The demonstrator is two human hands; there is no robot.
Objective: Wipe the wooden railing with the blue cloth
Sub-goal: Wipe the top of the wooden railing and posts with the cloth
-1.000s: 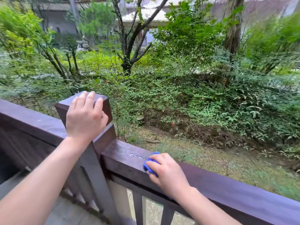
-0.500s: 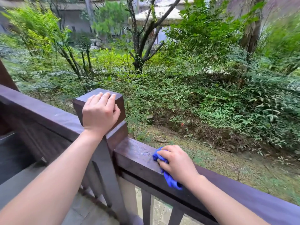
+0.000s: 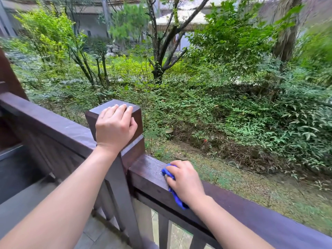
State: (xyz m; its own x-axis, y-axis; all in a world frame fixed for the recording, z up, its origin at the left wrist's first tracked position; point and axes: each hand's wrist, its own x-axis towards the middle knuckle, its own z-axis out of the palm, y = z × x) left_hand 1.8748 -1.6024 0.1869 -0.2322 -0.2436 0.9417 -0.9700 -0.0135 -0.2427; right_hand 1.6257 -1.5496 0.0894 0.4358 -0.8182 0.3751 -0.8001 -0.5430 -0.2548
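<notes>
A dark brown wooden railing (image 3: 251, 209) runs from the corner post (image 3: 100, 109) down to the right. My right hand (image 3: 186, 182) presses a bunched blue cloth (image 3: 177, 198) onto the rail's top, close to the post; the cloth shows at my fingertips and hangs below my palm over the rail's near face. My left hand (image 3: 115, 128) lies flat over the square top of the post, fingers together, holding nothing loose.
A second rail (image 3: 45, 121) runs left from the post. Balusters (image 3: 163, 229) stand below the rails, above a grey tiled floor (image 3: 27, 200). Beyond the railing lie a mossy slope, shrubs, trees and a building.
The view has shifted left, so post and hands sit further right in the frame. My right hand with the cloth stays near the post end of the rail. My left hand has stayed on the post.
</notes>
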